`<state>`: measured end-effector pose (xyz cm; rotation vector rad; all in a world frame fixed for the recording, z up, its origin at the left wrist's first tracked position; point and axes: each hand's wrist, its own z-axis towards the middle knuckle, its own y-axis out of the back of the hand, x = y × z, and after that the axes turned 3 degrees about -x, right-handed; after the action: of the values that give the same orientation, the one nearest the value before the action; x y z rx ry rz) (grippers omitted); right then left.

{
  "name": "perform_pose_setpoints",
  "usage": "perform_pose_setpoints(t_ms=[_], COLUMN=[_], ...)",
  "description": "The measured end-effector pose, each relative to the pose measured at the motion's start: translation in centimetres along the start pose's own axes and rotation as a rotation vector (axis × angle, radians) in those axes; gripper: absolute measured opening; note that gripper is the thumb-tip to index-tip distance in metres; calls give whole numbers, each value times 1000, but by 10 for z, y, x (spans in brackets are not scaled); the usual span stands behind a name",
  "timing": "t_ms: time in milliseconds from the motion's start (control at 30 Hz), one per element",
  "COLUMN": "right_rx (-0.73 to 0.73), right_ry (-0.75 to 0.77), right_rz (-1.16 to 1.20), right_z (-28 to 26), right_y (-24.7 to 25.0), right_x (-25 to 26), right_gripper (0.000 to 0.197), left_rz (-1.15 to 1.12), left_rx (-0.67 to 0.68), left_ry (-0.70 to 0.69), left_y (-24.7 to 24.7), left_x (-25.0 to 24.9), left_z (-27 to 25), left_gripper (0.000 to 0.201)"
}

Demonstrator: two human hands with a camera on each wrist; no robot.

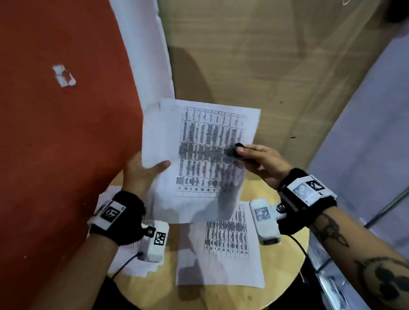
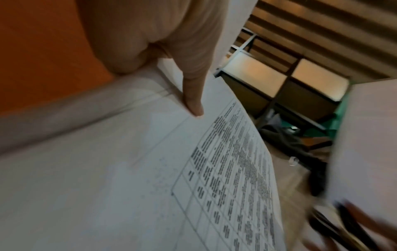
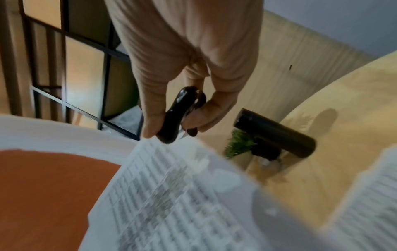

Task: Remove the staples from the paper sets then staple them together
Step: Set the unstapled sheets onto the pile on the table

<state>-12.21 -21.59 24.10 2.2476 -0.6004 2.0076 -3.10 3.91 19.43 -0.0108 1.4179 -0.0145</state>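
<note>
Left hand holds a printed paper set raised above the round wooden worktop, thumb laid across the front sheet and fingers behind it, so this grip is closed on the set. Right hand pinches a black staple remover between thumb and fingers at the right edge of the same set; this grip is closed on the tool. A second printed paper set lies flat on the worktop below, and more sheets lie under the left wrist. No stapler can be identified with certainty; a black cylinder lies beyond the hand in the right wrist view.

No staple is discernible in the blurred sheets, so whether removal on this set is finished cannot be told. Probable hazards: the raised set is supported at one edge only, so loose pages could fan or slip if the thumb relaxes; pulling the remover at an angle could tear a corner; freed pages might mix with those below, spoiling the order before restapling.
</note>
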Motion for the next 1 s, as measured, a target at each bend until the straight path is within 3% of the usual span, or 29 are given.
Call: perform_pose_setpoints(t_ms=[100, 267, 400, 500, 567, 633, 733, 767, 833, 900, 1000], right_rx=[-103, -151, -159, -177, -162, -165, -171, -168, -168, -179, -191], right_ry=[-42, -259, -410, -476, -522, -558, -566, -569, -575, -575, -570], right_rz=[-127, -270, -411, -539, -489, -402, -349, -337, -314, -278, -248], right_z=[5, 7, 15, 22, 24, 26, 29, 29, 31, 31, 32], right_y=[12, 37, 49, 57, 61, 66, 73, 75, 77, 77, 77], right_x=[-37, -122, -184, -219, -235, -249, -262, -264, -267, -269, -271], right_gripper=[15, 20, 9, 19, 22, 23, 26, 25, 24, 21, 21], left_rz=[124, 421, 600, 741, 833, 911, 1023, 1115, 1180, 1073, 872], left_rx=[-82, -165, -144, -102, -73, -107, -202, -224, -218, -48, 258], left_ry=[35, 256, 491, 641, 716, 706, 586, 497, 265, 146, 242], left_y=[39, 106, 143, 160, 166, 166, 152, 139, 88, 25, -53], left_x=[33, 108, 175, 210, 223, 225, 221, 217, 203, 197, 214], left_z=[17, 40, 58, 71, 76, 81, 90, 91, 82, 62, 30], left_gripper=[38, 35, 37, 38, 42, 43, 59, 64, 54, 43, 41])
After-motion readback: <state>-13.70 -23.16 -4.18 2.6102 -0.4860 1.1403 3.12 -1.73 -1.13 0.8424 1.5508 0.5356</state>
